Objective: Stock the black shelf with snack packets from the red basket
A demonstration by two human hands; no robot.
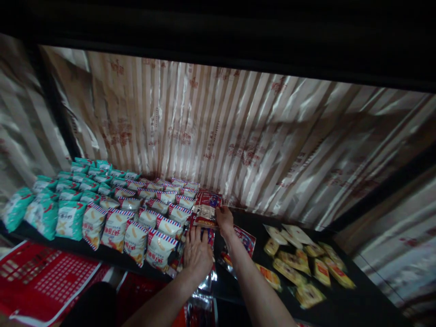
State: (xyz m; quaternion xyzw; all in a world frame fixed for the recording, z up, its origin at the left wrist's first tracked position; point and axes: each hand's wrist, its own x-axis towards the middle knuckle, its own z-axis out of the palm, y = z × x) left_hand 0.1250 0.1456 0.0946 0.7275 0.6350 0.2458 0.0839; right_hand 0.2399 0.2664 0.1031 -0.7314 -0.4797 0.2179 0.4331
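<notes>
A dark shelf [340,299] is seen from above, with a striped shiny wall [238,136] behind it. A red packet [207,209] is held at its right edge by the right hand [225,221]. The fingers are closed on the packet, and the packet sticks out to the left of the hand. It is held up near the back of the shelf, just beside the rows of white packets with red and blue edges [150,222].

The left hand [196,252] is laid flat, with fingers spread, on a pile of red packets [209,236] just below the held one. Nothing is gripped by it; the pile is only pressed down.

Green packets [61,204] are stacked at the far left. Yellow packets [303,268] are spread loosely on the right, well apart from both hands. A red basket [44,277] is seen below the shelf at the lower left.
</notes>
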